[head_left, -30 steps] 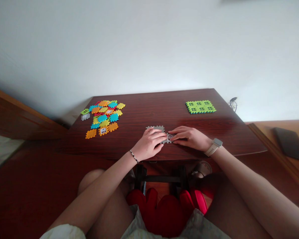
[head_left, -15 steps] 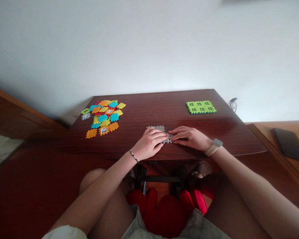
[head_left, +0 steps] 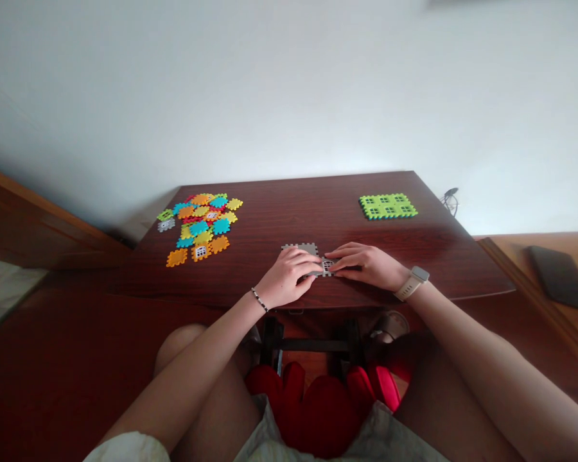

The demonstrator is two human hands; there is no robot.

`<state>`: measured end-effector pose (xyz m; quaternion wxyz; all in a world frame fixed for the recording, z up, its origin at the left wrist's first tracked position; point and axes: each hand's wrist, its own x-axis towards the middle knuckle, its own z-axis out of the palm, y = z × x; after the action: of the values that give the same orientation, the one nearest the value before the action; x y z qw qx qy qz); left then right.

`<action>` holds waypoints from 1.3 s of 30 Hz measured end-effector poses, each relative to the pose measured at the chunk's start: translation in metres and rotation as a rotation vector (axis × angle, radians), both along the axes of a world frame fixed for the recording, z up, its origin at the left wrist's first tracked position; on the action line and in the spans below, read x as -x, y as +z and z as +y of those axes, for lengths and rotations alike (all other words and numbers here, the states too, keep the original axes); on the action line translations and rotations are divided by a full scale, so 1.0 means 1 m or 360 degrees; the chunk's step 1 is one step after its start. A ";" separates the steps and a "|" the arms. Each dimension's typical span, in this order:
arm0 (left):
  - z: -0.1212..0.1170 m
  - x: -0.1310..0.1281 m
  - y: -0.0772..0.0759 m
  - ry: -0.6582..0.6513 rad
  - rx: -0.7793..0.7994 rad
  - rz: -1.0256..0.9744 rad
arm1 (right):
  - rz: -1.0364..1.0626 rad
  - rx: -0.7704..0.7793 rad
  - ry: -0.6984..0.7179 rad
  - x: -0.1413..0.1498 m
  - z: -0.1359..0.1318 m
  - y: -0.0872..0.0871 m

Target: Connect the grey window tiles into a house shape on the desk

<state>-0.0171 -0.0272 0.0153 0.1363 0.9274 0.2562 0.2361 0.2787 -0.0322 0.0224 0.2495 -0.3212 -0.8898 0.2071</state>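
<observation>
Grey interlocking puzzle tiles (head_left: 308, 248) lie flat near the table's front edge, partly hidden under my fingers. My left hand (head_left: 293, 273) rests over them from the left, fingers bent and touching. From the right, my right hand (head_left: 366, 264) has its thumb and fingers on a grey window tile (head_left: 328, 264), which has a white arched window grid. This window tile sits at the right end of the grey pieces. Whether its teeth are fully joined to the others is hidden by my fingers.
A loose pile of orange, yellow, blue, red and green tiles (head_left: 202, 224) lies at the table's left. At the back right sits a joined green window panel (head_left: 388, 206). The wooden table (head_left: 289, 212) meets the wall behind. A dark flat object (head_left: 561, 277) lies farther right.
Both hands keep hold of the grey tiles. The tiles have shifted very slightly left, and my fingers have barely moved.
</observation>
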 end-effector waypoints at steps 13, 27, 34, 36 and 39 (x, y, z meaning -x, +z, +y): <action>0.029 0.038 -0.001 0.0129 0.0136 0.0119 | -0.0031 0.0015 -0.0084 0.002 -0.011 0.007; 0.032 0.039 0.000 0.0077 0.0107 0.0103 | -0.0069 -0.0034 -0.0462 0.004 -0.008 0.007; 0.031 0.038 0.013 0.0116 -0.0127 -0.0034 | -0.0061 -0.0157 -0.0657 0.000 -0.006 -0.001; 0.032 0.038 0.018 0.0150 -0.0193 -0.0068 | -0.0057 -0.0194 -0.0707 -0.001 -0.006 -0.003; 0.033 0.038 0.023 0.0191 -0.0267 -0.0131 | -0.0001 -0.0231 -0.0743 -0.001 -0.006 -0.004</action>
<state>-0.0548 0.0060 0.0388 0.0541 0.9080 0.2849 0.3024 0.2795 -0.0383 0.0184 0.3128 -0.4994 -0.8040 0.0793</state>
